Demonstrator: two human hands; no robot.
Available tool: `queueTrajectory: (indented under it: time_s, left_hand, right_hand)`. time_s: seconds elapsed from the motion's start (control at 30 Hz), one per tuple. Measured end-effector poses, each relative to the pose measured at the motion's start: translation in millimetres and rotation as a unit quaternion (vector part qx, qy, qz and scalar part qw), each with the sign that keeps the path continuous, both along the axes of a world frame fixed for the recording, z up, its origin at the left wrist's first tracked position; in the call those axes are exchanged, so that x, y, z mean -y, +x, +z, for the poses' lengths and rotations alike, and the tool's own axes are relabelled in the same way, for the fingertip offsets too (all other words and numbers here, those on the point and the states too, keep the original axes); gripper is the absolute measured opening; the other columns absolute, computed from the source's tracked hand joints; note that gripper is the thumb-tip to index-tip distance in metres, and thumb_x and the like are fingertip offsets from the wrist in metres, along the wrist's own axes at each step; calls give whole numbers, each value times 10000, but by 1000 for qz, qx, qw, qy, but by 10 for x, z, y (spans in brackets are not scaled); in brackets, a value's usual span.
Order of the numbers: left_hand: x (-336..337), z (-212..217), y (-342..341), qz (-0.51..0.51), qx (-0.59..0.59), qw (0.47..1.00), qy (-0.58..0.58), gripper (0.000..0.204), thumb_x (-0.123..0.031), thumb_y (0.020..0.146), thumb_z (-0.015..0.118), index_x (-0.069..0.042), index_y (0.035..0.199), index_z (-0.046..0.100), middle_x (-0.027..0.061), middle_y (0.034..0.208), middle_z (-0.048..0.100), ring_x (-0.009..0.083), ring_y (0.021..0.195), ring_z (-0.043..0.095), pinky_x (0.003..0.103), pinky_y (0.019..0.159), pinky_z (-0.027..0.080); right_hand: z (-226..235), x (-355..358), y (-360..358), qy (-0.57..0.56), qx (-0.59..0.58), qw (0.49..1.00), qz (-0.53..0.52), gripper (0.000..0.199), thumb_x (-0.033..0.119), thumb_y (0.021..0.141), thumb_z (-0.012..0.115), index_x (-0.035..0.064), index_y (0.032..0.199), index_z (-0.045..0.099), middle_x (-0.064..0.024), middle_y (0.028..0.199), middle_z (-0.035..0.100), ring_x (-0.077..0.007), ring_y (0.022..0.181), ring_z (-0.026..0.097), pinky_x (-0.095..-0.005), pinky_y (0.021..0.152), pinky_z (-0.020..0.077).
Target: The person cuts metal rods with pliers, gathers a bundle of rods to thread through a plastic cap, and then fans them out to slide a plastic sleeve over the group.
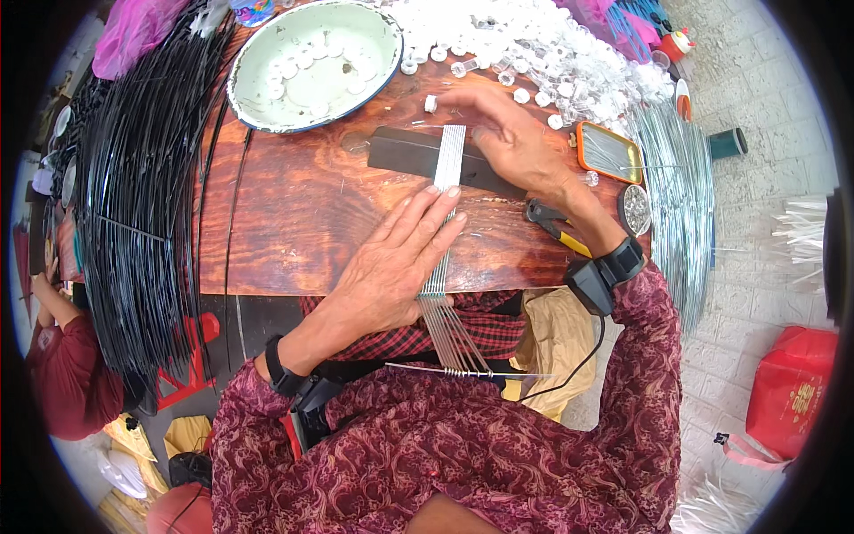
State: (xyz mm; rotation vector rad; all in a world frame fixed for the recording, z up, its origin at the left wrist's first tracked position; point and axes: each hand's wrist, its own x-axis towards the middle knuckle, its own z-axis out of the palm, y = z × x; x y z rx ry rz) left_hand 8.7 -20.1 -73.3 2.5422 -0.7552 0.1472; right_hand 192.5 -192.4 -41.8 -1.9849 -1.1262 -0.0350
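A flat band of thin, pale strands [451, 147] runs down the middle of the wooden table [294, 214]. Its upper end crosses a dark flat bar [400, 151]. Past the table's near edge the strands fan out to a thin rod [418, 366] above my lap. My left hand [382, 267] lies on the band with its fingers stretched out together. Beyond it, my right hand [516, 142] is beside the band's upper end, fingers extended and holding nothing I can see. Its fingertips are close to a small white cap [431, 103]. Yellow-and-black pliers [556, 227] rest below my right wrist.
An enamel bowl [253, 76] holds white rings. Many clear and white caps [534, 44] cover the far side. Long black strands [133, 196] hang at left, silvery wires [680, 196] at right. An orange-rimmed tray [609, 151] holds pins. Another person's sleeve [76, 383] shows at far left.
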Motion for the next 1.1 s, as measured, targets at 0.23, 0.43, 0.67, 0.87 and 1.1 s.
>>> queueTrajectory:
  time_s: [0.23, 0.43, 0.67, 0.87, 1.1]
  left_hand:
    - [-41, -7, -42, 7, 3, 1000, -11, 887, -433, 778, 751, -1, 1478, 417, 200, 1614, 288, 418, 1482, 282, 498, 1213, 287]
    - [-25, -198, -5, 3, 68, 998, -8, 1008, -331, 695, 798, -40, 1546, 343, 175, 1650, 231, 396, 1515, 231, 465, 1240, 246]
    - [-80, 273, 63, -50, -30, 998, 4, 1065, -334, 660, 882, -75, 1545, 350, 186, 1638, 240, 425, 1510, 220, 480, 1229, 265]
    - [-346, 457, 601, -210, -115, 971, -19, 813, -238, 737, 813, -83, 1471, 497, 222, 1575, 334, 404, 1442, 335, 497, 1195, 304]
    - [75, 291, 838, -41, 238, 968, -69, 285, -141, 776, 686, -141, 1058, 724, 16, 1010, 723, 293, 960, 628, 408, 787, 544]
  right_hand:
    - [413, 249, -510, -102, -52, 982, 151, 424, -51, 802, 476, 26, 1196, 611, -155, 1172, 646, -351, 1139, 597, -450, 1002, 478]
    - [135, 278, -1490, -43, -37, 977, 205, 352, 101, 861, 692, 85, 1208, 639, -115, 1196, 655, -348, 1126, 590, -446, 968, 489]
    - [46, 352, -1519, 55, -171, 979, 98, 168, 165, 971, 640, 24, 1038, 702, -131, 935, 719, -283, 859, 693, -377, 801, 533]
    - [524, 461, -1535, 59, -222, 970, 82, 221, 191, 1024, 567, 11, 1017, 696, -88, 895, 730, -216, 876, 698, -349, 804, 535]
    - [1007, 556, -1406, 128, -221, 966, 42, 251, 190, 1056, 535, -17, 1059, 677, -80, 943, 752, -153, 871, 716, -280, 769, 577]
